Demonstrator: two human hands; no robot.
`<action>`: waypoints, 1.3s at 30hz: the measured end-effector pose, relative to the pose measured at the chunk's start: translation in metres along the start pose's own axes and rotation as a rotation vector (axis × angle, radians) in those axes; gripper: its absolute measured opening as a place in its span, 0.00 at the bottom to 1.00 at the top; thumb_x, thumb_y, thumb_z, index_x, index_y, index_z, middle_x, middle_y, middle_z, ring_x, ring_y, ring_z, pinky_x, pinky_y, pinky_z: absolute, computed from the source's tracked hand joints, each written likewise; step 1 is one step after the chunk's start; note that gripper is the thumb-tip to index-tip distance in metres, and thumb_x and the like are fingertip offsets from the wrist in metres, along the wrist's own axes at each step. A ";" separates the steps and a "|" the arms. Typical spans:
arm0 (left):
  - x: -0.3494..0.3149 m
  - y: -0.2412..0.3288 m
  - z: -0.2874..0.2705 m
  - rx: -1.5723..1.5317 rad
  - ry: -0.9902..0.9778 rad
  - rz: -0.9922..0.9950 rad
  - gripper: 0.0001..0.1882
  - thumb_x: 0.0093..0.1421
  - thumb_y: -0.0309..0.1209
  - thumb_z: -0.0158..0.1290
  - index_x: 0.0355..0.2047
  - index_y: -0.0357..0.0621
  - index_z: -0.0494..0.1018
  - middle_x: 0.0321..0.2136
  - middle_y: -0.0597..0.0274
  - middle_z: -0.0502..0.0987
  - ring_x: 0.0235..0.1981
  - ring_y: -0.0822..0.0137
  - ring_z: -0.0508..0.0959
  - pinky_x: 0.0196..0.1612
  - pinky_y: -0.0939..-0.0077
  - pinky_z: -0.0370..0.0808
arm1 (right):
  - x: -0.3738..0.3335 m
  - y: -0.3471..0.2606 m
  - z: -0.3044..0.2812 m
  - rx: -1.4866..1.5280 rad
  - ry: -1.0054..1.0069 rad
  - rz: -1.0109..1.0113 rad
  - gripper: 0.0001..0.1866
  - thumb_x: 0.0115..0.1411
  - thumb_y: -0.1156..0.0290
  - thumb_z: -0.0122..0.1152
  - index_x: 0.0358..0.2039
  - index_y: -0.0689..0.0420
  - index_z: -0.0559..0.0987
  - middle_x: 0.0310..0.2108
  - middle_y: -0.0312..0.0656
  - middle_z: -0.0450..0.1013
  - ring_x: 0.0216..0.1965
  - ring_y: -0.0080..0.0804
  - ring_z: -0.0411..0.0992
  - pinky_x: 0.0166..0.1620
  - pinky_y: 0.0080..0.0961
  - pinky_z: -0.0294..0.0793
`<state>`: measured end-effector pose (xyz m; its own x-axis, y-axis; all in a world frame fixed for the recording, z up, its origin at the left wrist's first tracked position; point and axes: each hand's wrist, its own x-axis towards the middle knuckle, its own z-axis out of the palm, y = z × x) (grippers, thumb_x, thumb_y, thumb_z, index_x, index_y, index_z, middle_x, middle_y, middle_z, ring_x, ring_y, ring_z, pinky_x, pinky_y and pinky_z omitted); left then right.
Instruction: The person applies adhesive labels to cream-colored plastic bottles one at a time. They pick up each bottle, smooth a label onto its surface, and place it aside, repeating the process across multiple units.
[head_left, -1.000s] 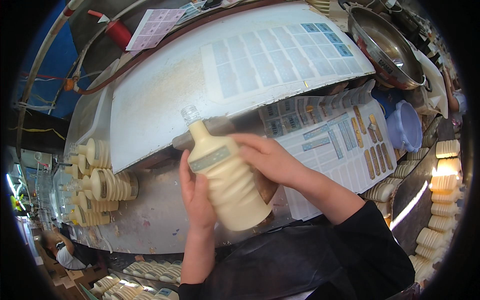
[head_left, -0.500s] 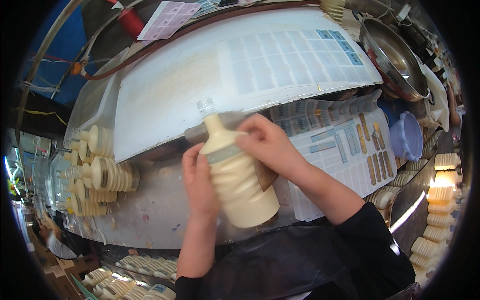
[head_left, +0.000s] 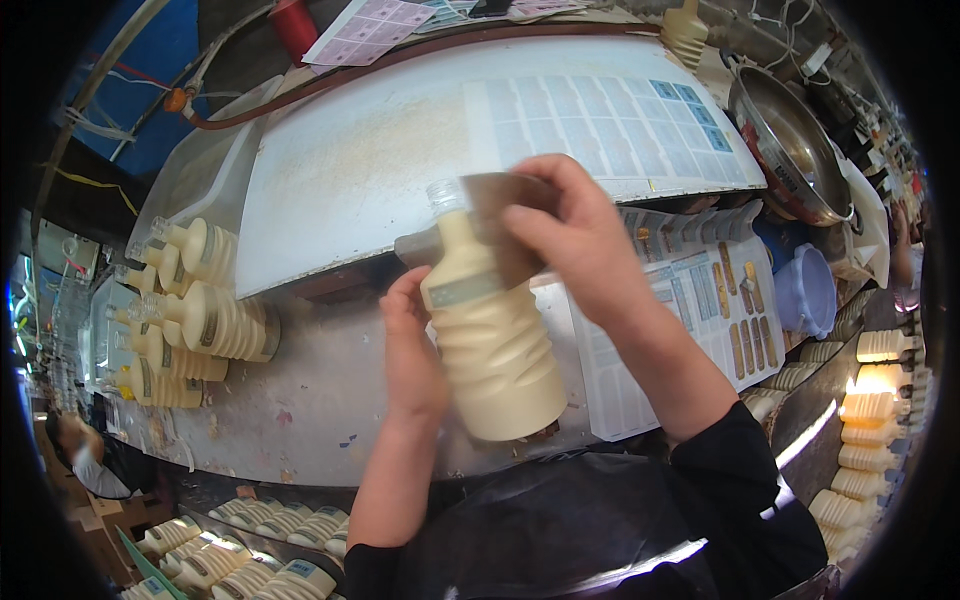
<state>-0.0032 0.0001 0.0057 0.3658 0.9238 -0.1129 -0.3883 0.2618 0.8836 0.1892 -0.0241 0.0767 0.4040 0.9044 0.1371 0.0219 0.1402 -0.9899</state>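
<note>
In front of me lies a cream ribbed bottle (head_left: 500, 360) with a clear threaded neck, its neck pointing away from me. A grey-green label band (head_left: 468, 290) runs across its upper body. My left hand (head_left: 412, 350) holds the bottle by its left side, fingers curled near the band. Raised over the bottle's shoulder, my right hand (head_left: 590, 245) grips a flat brown scraper (head_left: 497, 205), slightly blurred. A dark grey piece (head_left: 418, 246) shows behind the bottle's neck; what it is, I cannot tell.
More cream bottles (head_left: 225, 320) lie stacked at the left. A white board (head_left: 350, 150) bearing sheets of labels spans the far side. Right of me are a label sheet (head_left: 640, 370), a blue bucket (head_left: 806, 290) and a metal pan (head_left: 790, 130). Another person (head_left: 105, 470) is at lower left.
My right hand has lifted off the label band and moved up and right, swinging the scraper up beside the bottle's neck. My left hand stays at the bottle's side.
</note>
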 end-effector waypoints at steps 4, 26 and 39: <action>-0.004 0.006 0.009 0.156 0.020 0.000 0.21 0.77 0.43 0.41 0.60 0.41 0.64 0.53 0.61 0.71 0.55 0.69 0.72 0.61 0.70 0.69 | -0.004 -0.019 0.042 -0.437 -0.158 -0.281 0.19 0.64 0.75 0.53 0.56 0.62 0.68 0.45 0.62 0.76 0.45 0.59 0.76 0.49 0.45 0.76; -0.029 -0.008 -0.002 0.218 -0.111 -0.042 0.45 0.58 0.33 0.59 0.70 0.38 0.48 0.62 0.49 0.64 0.62 0.58 0.69 0.65 0.60 0.68 | -0.001 0.035 -0.008 -0.509 -0.013 -0.206 0.19 0.68 0.75 0.54 0.59 0.61 0.69 0.48 0.46 0.75 0.47 0.34 0.75 0.52 0.30 0.74; -0.038 -0.004 0.025 0.555 0.062 0.058 0.46 0.54 0.31 0.67 0.66 0.31 0.53 0.59 0.41 0.64 0.60 0.53 0.70 0.63 0.59 0.69 | -0.006 -0.009 0.032 -0.541 -0.048 -0.163 0.19 0.68 0.72 0.46 0.58 0.64 0.67 0.53 0.60 0.70 0.55 0.59 0.70 0.59 0.43 0.69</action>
<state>0.0052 -0.0423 0.0180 0.2998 0.9515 -0.0687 0.1029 0.0393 0.9939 0.1577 -0.0180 0.0861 0.3145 0.9074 0.2789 0.5513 0.0646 -0.8318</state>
